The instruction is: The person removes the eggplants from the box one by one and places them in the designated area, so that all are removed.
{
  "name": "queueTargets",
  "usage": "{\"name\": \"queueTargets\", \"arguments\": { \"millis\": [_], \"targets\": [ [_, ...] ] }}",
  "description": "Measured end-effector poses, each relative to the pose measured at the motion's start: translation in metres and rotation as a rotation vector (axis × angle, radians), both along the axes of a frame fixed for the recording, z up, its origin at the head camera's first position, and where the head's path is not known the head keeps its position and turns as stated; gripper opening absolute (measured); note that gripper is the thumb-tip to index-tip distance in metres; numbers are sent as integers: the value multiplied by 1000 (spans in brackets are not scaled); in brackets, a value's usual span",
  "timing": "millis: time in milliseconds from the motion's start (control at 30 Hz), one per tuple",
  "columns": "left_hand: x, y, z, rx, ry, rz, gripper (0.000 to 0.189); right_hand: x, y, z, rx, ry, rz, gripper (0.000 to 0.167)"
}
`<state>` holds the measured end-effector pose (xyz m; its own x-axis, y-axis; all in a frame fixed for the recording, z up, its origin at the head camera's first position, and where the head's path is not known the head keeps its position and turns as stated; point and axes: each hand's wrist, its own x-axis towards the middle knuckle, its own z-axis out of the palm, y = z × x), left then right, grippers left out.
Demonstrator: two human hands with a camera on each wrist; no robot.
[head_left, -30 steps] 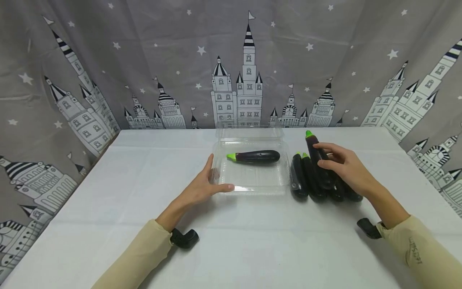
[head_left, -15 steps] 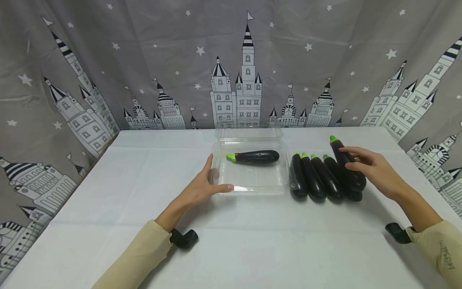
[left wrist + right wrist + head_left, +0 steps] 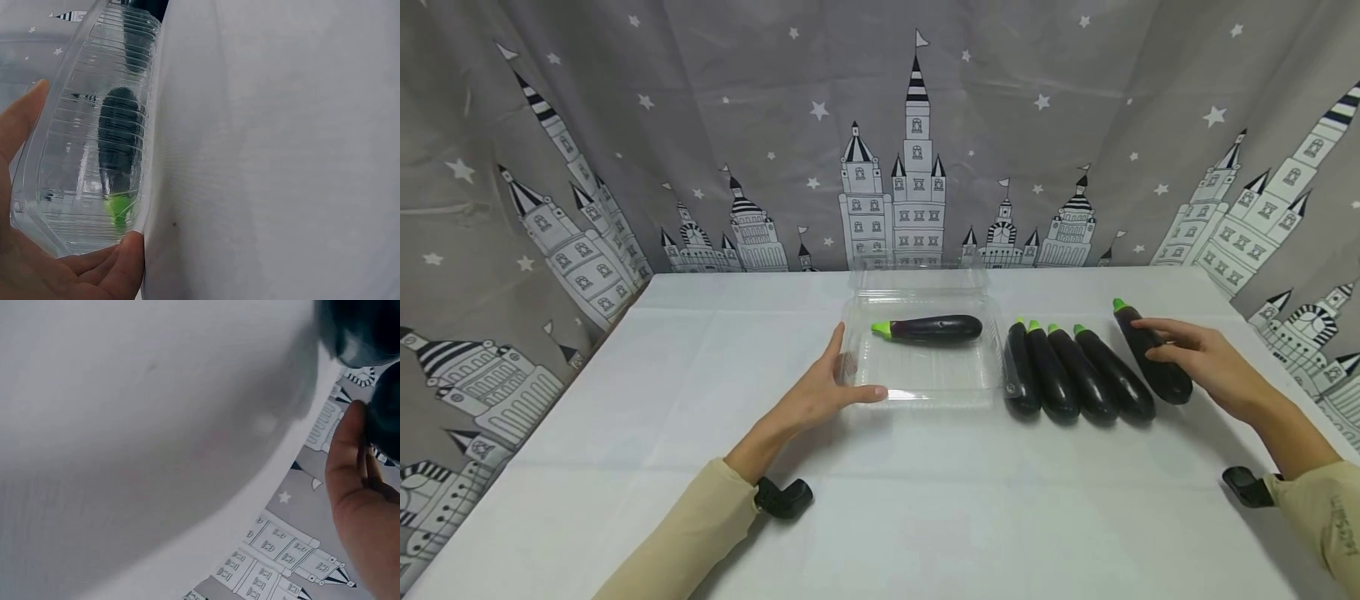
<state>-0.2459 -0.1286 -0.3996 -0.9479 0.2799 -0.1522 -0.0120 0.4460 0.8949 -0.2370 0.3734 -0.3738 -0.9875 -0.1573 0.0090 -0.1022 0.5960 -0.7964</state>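
Note:
In the head view, a clear plastic clamshell box [image 3: 925, 375] lies with its lid raised at the back, and one dark purple eggplant [image 3: 936, 328] with a green stem lies across it. My left hand [image 3: 816, 392] rests on the box's near left corner, thumb along the front rim and fingers at the left side. At the right, my right hand [image 3: 1213, 362] pinches another eggplant [image 3: 1153, 354] between thumb and fingers. That eggplant's lower end also appears at the edge of the right wrist view. Whether it touches the table cannot be told.
Several more eggplants [image 3: 1078, 375] lie side by side between the box and my right hand. The white tabletop [image 3: 940, 500] extends toward me. Behind it hangs a grey curtain [image 3: 737, 75] printed with castles and stars.
My right hand has carried its eggplant rightward from above the others to the right end of the row. The left hand and the box have stayed in place.

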Motion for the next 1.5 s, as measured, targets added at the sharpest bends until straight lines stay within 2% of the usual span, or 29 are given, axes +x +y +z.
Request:
{"name": "queueTargets", "arguments": {
  "millis": [267,633,1000,1500],
  "targets": [
    [1,-1,0,-13,-4,-1,124,-5,0,-5,142,-55,30,50],
    [1,0,2,-11,-1,5,124,-4,2,-9,159,-51,94,56],
    [0,0,1,-3,-1,0,125,-3,-3,-5,220,-111,95,60],
    [0,0,-1,-4,12,0,123,-3,-4,-5,267,-92,64,52]
  ]
}}
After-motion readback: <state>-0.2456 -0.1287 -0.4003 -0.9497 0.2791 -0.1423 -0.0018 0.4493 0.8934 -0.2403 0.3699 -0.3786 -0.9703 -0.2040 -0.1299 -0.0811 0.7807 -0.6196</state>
